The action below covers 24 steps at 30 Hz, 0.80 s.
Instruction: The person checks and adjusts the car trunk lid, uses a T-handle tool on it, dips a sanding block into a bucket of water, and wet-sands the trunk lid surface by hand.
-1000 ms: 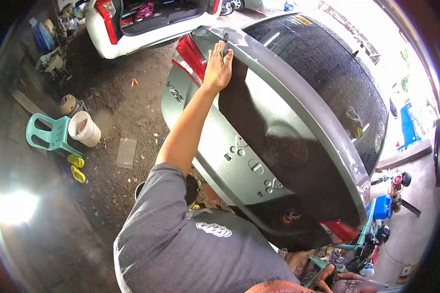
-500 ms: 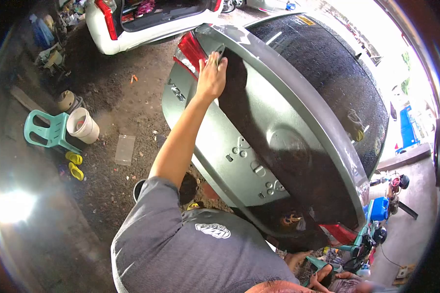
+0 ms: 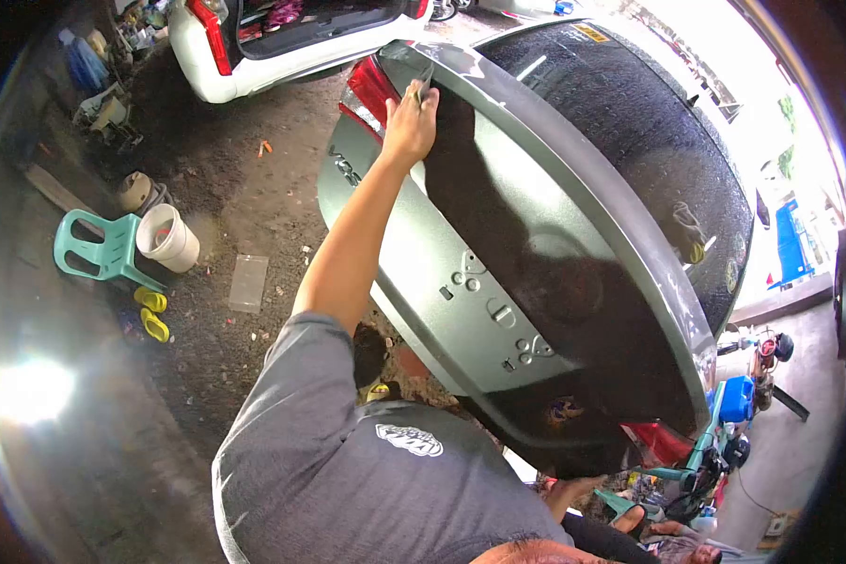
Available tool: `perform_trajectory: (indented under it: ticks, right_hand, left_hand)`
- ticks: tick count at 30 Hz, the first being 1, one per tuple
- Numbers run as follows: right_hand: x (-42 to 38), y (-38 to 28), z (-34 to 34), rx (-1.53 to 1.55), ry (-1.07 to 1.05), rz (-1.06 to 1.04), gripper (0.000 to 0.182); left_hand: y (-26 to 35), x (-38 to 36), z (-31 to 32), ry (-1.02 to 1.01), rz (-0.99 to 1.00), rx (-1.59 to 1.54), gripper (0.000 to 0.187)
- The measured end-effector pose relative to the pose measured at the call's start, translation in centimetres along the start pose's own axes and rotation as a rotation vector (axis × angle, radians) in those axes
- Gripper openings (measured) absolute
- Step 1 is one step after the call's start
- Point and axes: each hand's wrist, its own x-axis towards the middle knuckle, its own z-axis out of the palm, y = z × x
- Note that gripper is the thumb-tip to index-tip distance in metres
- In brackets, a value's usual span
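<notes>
My left hand (image 3: 411,124) is at the upper left corner of a grey-green car trunk lid (image 3: 536,221), beside the red left tail light (image 3: 372,89). Its fingers close around a thin, dark grey flat piece (image 3: 428,79) that points up past the fingertips and lies close to the painted surface. The kind of piece is too small to make out. Chrome letters (image 3: 346,169) sit on the lid below my wrist, and several small holes and a slot mark its middle. No part of my right hand shows; my grey shirt (image 3: 385,498) fills the lower view.
Behind the lid is a wet rear window (image 3: 620,113). A white vehicle (image 3: 202,66) stands open at the upper left. A teal chair (image 3: 99,244), a white bucket (image 3: 169,240) and yellow clogs (image 3: 153,324) are on the dirt. Another person (image 3: 681,545) is low at the right, near tools.
My left hand still grips the thin piece near the tail light, with more of the piece showing above the fingers. The whole view has shifted slightly, and the person at lower right has moved.
</notes>
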Motion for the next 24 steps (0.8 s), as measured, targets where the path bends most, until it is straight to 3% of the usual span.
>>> perform_trajectory:
  ticks: [3, 8, 11, 13, 18, 24]
  right_hand:
    - [-0.3, -0.3, 0.4, -0.001, 0.016, -0.006, 0.073]
    - [-1.9, -1.1, 1.7, -0.047, 0.057, -0.040, 0.073]
    - [-1.7, -0.6, 2.2, -0.053, 0.064, -0.067, 0.073]
    - [0.9, 0.4, 0.3, 0.014, -0.048, -0.035, 0.073]
    - [1.9, 0.6, -1.8, 0.047, -0.046, -0.053, 0.067]
    - [-2.7, -0.8, 4.0, 0.011, -0.045, -0.095, 0.065]
  left_hand:
    - [0.9, -2.5, -0.7, -0.013, -0.083, 0.061, 0.058]
    - [0.9, 2.2, 1.4, 0.018, -0.068, 0.056, 0.058]
    - [1.8, -2.3, 0.3, -0.019, 0.021, 0.032, 0.060]
    - [3.7, -6.1, 0.1, -0.038, 0.027, 0.024, 0.063]
    - [2.6, -0.5, 1.0, 0.043, 0.009, 0.096, 0.063]
    - [5.8, -6.8, 1.6, -0.005, 0.112, 0.069, 0.063]
